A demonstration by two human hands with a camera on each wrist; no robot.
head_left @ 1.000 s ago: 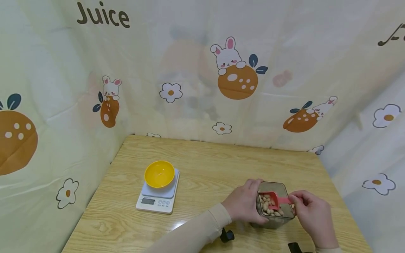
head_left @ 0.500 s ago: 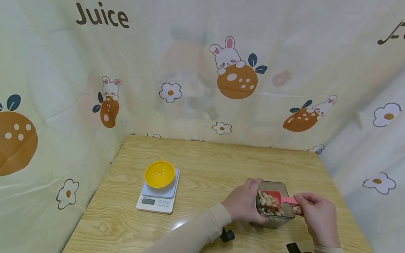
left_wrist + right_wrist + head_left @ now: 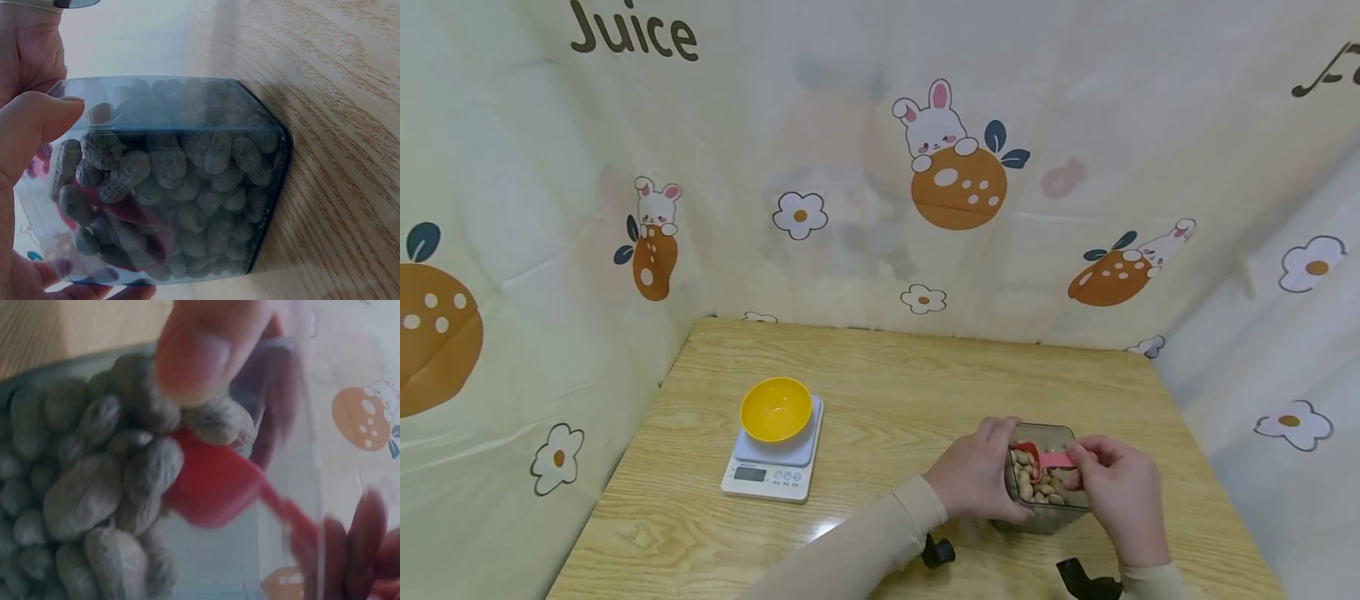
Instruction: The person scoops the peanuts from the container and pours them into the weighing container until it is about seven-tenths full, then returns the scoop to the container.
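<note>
A clear, grey-tinted square container point(image 3: 1039, 522) stands at the right of the table, well filled with unshelled peanuts point(image 3: 1043, 490). My left hand point(image 3: 972, 477) grips its left side, thumb on the near wall and fingers on the far one. With my right hand point(image 3: 1118, 492) I pinch the handle of a red scoop point(image 3: 1056, 460) at the container's mouth. The scoop's bowl is down among the peanuts against the left wall. In the left wrist view the red scoop point(image 3: 140, 215) shows through the wall, peanuts lying in and around it.
A yellow bowl point(image 3: 775, 398) sits on a white kitchen scale point(image 3: 771, 485) at the left of the wooden table point(image 3: 880, 400). Black wrist mounts point(image 3: 937, 552) are near both wrists. A printed curtain point(image 3: 850, 150) encloses the table at the back and sides.
My right hand first drew the scoop slightly right, then moved left over the container, pushing the scoop deeper into the peanuts. My left hand keeps its grip. The head view has shifted slightly.
</note>
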